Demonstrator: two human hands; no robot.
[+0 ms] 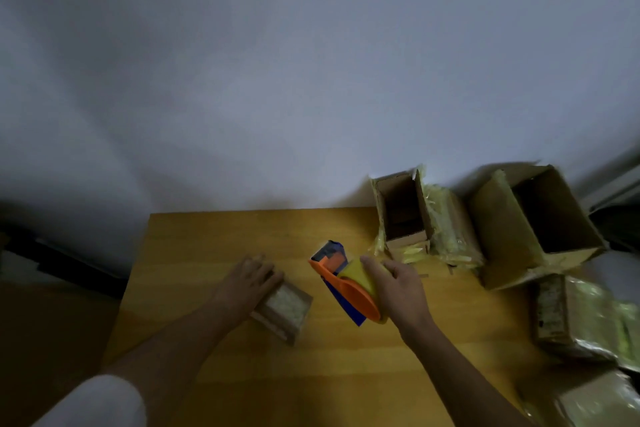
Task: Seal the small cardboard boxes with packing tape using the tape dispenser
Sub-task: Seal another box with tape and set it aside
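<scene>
A small cardboard box [287, 310] lies on the wooden table [214, 239], left of centre, with a pale patch on its top face. My left hand [247, 282] rests on the box's far left end, fingers laid over it. Right of it, my right hand [398, 288] grips an orange and blue tape dispenser [341, 282] that carries a yellowish tape roll [360, 276]. The dispenser's head points away from me, and it sits a short gap to the right of the box.
Two opened cardboard boxes stand at the table's back right: a narrow one [401, 211] and a larger one [540, 222]. Taped boxes and plastic-wrapped packages [581, 319] crowd the right edge. A pale wall rises behind the table.
</scene>
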